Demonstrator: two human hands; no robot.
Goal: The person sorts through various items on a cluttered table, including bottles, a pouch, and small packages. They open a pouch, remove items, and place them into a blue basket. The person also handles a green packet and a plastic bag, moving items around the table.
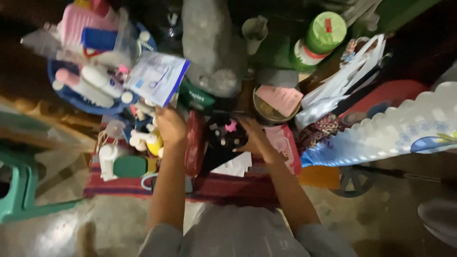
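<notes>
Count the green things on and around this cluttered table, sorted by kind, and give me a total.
Green-lidded canister: 1
Dark green packet beside the left hand: 1
Green block-shaped item: 1
Green plastic stool: 1
Total: 4

The right hand touches none of them; it rests at a dark box.

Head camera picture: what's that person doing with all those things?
A person reaches both hands into a crowded pile of toiletries and packets. The left hand holds up a white and blue packet, just above some small white and yellow bottles. The right hand rests against a dark pouch dotted with small pale bits. Behind it stands a round tin with a pink slip on top. A blue basin of bottles sits at the far left.
</notes>
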